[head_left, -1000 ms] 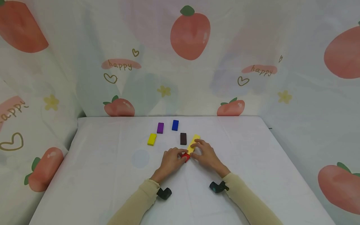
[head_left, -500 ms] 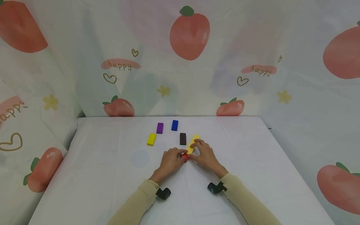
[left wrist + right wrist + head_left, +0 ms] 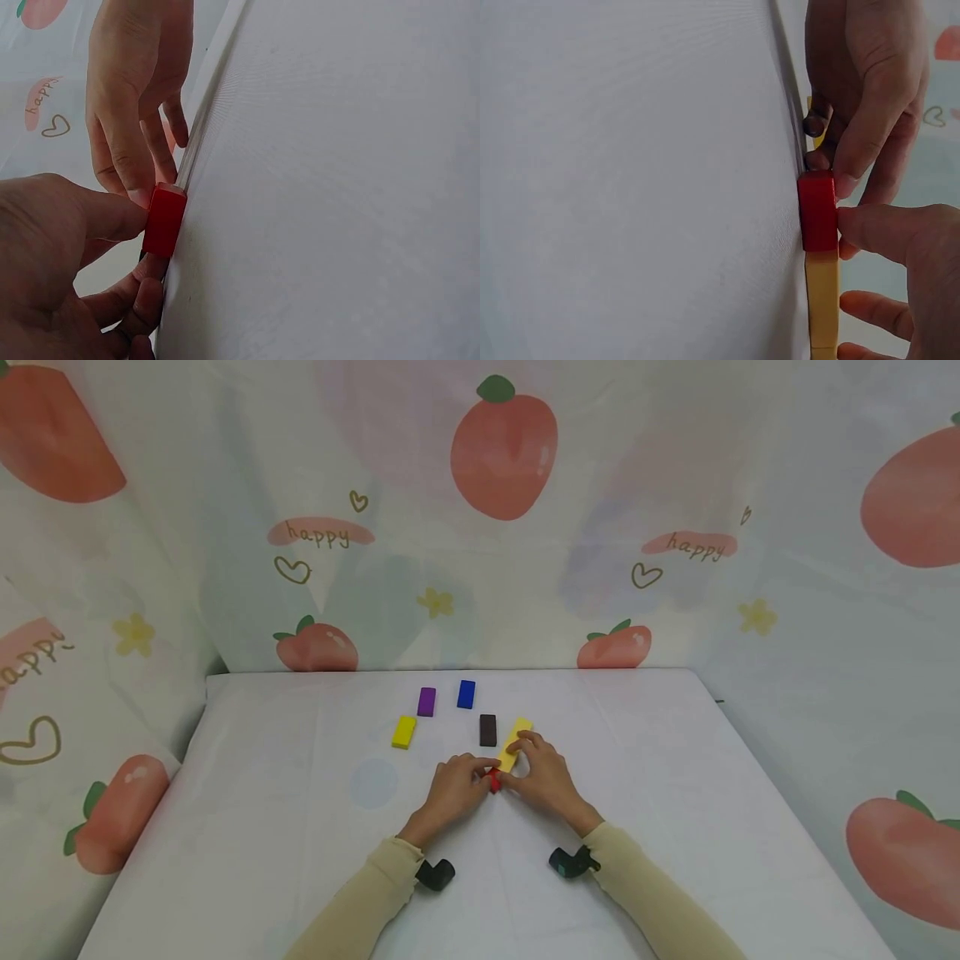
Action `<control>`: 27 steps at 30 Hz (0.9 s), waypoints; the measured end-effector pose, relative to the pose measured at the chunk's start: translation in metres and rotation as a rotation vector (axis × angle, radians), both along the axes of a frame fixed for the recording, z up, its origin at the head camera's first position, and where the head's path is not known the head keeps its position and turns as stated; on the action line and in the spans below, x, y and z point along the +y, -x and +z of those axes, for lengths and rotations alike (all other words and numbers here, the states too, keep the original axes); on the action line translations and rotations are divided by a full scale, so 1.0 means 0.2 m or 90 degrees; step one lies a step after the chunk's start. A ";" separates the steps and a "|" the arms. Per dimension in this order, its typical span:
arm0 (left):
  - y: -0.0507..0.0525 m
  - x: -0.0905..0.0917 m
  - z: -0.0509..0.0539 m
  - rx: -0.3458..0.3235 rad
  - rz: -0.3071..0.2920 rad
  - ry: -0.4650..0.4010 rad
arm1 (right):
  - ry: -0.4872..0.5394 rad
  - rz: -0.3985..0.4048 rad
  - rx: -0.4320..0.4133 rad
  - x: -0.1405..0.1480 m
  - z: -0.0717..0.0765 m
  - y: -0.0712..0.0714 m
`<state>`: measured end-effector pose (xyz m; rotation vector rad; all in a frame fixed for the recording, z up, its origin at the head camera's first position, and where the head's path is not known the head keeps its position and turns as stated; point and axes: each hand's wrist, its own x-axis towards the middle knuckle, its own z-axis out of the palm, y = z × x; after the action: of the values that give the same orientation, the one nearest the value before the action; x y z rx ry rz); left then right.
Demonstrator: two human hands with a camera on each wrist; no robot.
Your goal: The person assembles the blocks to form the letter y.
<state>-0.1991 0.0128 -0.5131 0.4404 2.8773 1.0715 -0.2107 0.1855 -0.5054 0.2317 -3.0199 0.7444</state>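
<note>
Near the table's middle, my left hand (image 3: 453, 789) pinches a red block (image 3: 495, 782) between thumb and fingers. A light yellow row of blocks (image 3: 507, 762) meets it end to end and slants away to the right. My right hand (image 3: 547, 781) has its thumb against the red block and its bent fingers touching the row. In the left wrist view, the left thumb presses the red block (image 3: 163, 221), fingers on the far side. In the right wrist view, a seam shows in the pale row (image 3: 823, 296), below the red block (image 3: 818, 211).
A dark brown block (image 3: 488, 731) lies just left of the pale row. Farther back are a blue block (image 3: 467, 694) and a purple one (image 3: 427, 702), with a bright yellow block (image 3: 403, 732) in front of the purple. Patterned cloth (image 3: 510, 610) hangs behind the table.
My right thumb and wrist have shifted slightly left, and the thumb now covers more of the red block. My left hand keeps its hold, and the loose blocks have stayed where they were.
</note>
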 end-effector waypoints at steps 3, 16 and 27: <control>0.00 0.00 0.00 0.003 -0.003 0.002 | 0.004 -0.002 0.002 0.00 -0.01 0.00; 0.03 -0.06 0.01 -0.085 -0.002 -0.105 | 0.021 0.005 0.011 0.01 -0.02 0.00; 0.14 -0.13 0.07 -0.084 0.020 -0.107 | 0.026 -0.009 -0.005 0.00 -0.01 0.00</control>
<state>-0.2273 -0.0128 -0.5000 0.3190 2.7005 1.3006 -0.2105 0.1860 -0.5083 0.2069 -3.0075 0.8059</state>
